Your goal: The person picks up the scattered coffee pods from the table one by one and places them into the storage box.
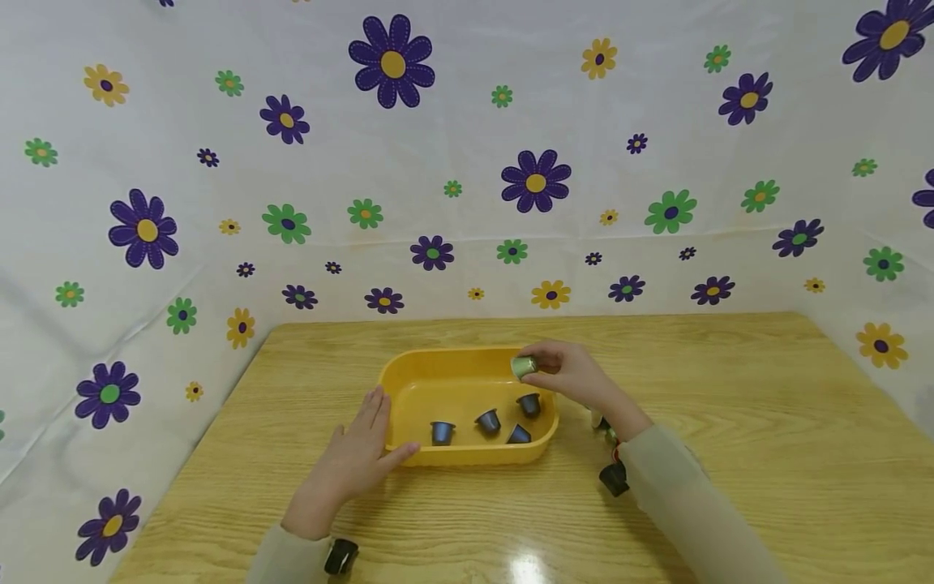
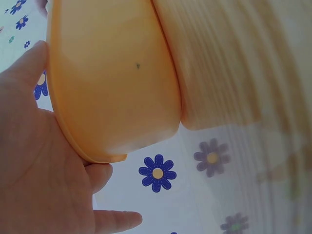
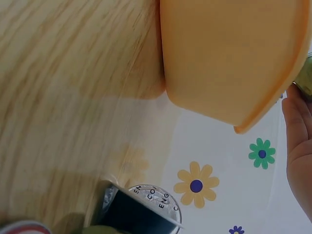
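Note:
A yellow plastic tray [image 1: 474, 457] stands on the table. My left hand [image 1: 355, 454] rests against its left end, fingers extended along the outside and thumb at the front rim; in the left wrist view the same hand [image 2: 39, 161] touches the tray's rim. Over the tray's right end, my right hand [image 1: 572, 377] pinches a light green coffee capsule [image 1: 522, 367] between thumb and fingers. Several dark blue capsules lie inside, including one upside down [image 1: 442, 433] near the front and another [image 1: 529, 405] at the right. The right wrist view cuts off most of my right hand [image 3: 300, 151].
To the tray's right, partly hidden by my right forearm, more capsules lie on the table, among them a black capsule [image 1: 614, 478]. A small black object [image 1: 340, 556] is beside my left sleeve. Flower-patterned white cloth [image 1: 467, 146] walls the wooden table [image 1: 730, 389].

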